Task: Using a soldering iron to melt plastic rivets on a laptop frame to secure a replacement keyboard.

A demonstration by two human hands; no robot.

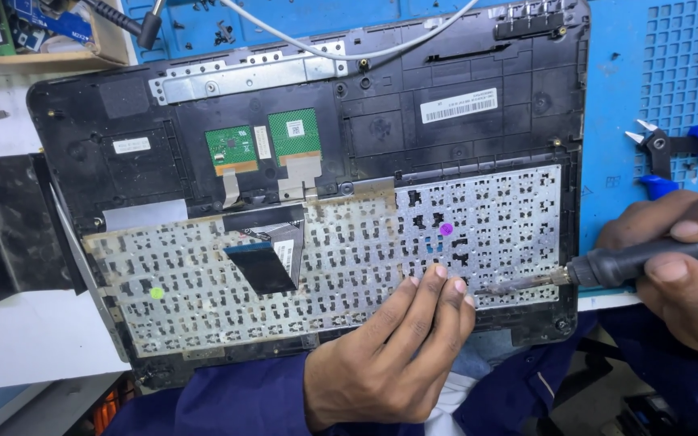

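Observation:
An upturned black laptop palmrest shell (462,64) lies before me, its keyboard's perforated metal backplate (341,266) facing up. My left hand (389,355) rests its fingertips on the backplate's near edge, holding nothing. My right hand (688,274) grips a soldering iron (616,265) with a dark grip and blue handle. Its metal tip touches the backplate's lower right part, just right of my left fingertips. A black ribbon cable (264,262) lies folded on the backplate.
Two small green circuit boards (264,141) sit in the shell above the keyboard. Blue-handled cutters (672,157) lie on the blue mat (656,73) at right. A white cable (349,48) crosses the top. A black panel (2,226) lies at left.

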